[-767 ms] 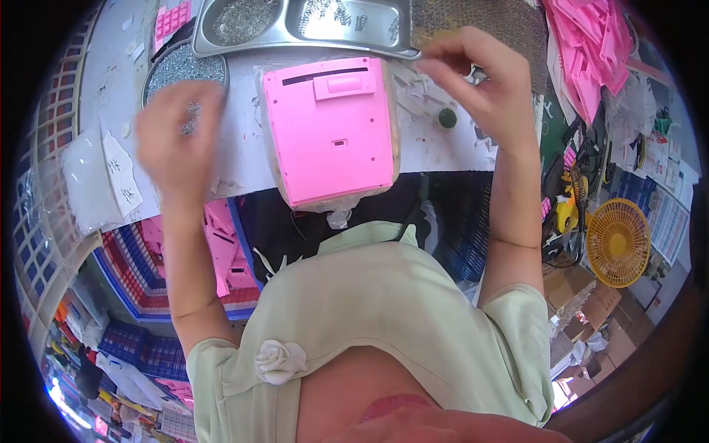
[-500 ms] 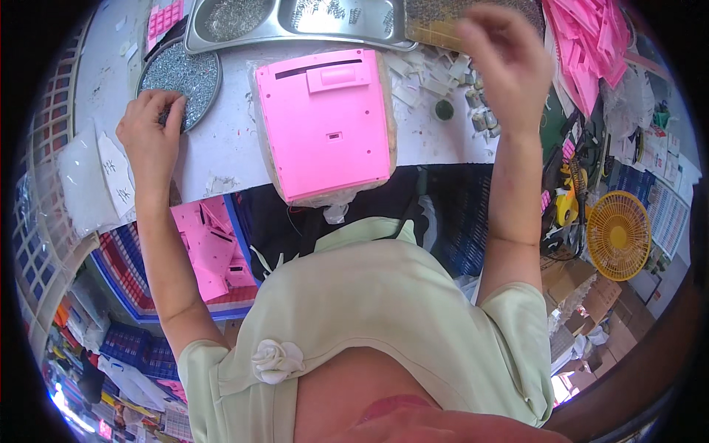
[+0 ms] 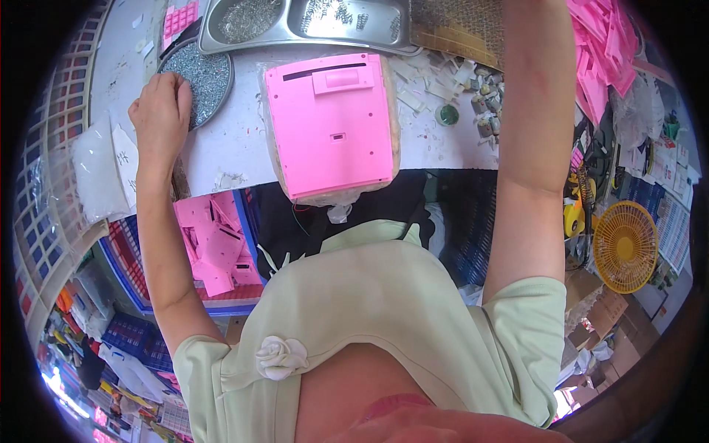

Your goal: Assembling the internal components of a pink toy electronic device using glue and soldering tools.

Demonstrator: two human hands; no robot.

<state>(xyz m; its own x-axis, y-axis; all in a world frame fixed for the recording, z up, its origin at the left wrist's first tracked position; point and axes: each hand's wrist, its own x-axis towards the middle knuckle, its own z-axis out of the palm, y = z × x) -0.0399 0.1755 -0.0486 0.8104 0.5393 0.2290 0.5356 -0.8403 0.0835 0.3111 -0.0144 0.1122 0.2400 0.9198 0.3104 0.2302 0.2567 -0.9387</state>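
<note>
We see the bare left hand [image 3: 159, 114] half-curled at a round, grey-rimmed dish [image 3: 232, 80] of small silvery metal bits [image 3: 205, 80] — hold unclear; right hand unseen.

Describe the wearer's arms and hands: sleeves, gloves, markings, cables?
Short, pale-green sleeves. Left forearm and right forearm are uncovered. Left hand wears no glove; right hand is out of frame. No watch, bracelet or cable shows on them.
</note>
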